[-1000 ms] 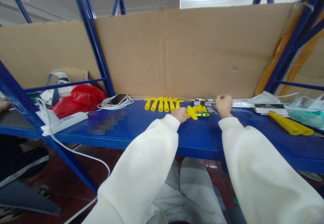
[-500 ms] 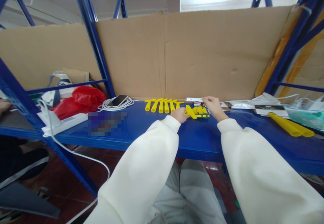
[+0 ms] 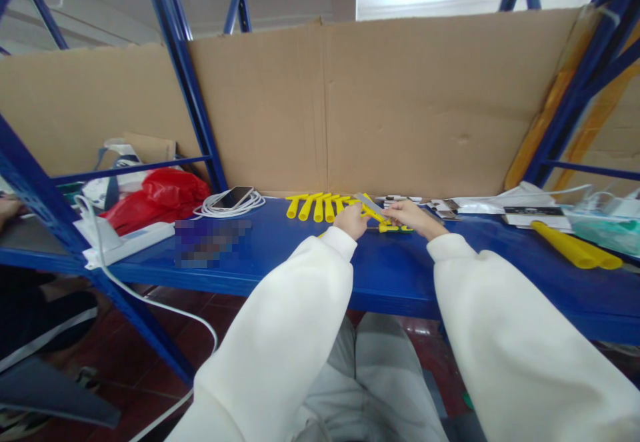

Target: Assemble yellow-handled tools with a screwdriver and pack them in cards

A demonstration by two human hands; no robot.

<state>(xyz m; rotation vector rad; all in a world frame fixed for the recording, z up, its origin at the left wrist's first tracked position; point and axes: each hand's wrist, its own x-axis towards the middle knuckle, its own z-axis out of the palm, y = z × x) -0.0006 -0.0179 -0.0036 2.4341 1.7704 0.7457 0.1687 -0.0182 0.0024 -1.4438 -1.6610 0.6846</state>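
Observation:
My left hand [image 3: 352, 221] is closed around a yellow T-shaped scraper handle [image 3: 373, 215], its flat head angled up to the right. Over that head lies a flat grey metal blade [image 3: 368, 203], its right end pinched in my right hand [image 3: 411, 216]. The two hands are close together above the blue shelf. Just below them lies a green-and-yellow tool handle [image 3: 396, 228], partly covered. To the left stands a row of several like yellow scraper handles [image 3: 319, 209], the rightmost partly hidden by my left hand.
A phone [image 3: 236, 197] sits on coiled white cable at left, near a red bag [image 3: 159, 195] and a white power strip [image 3: 135, 242]. Yellow tubes [image 3: 570, 245] lie at right by white packets. Cardboard [image 3: 425, 109] walls the back; a blue upright [image 3: 190, 82] stands left.
My right hand has come down and toward the left from the back of the shelf, bringing the metal blade onto the scraper handle. My left hand has tilted the handle and shifted slightly.

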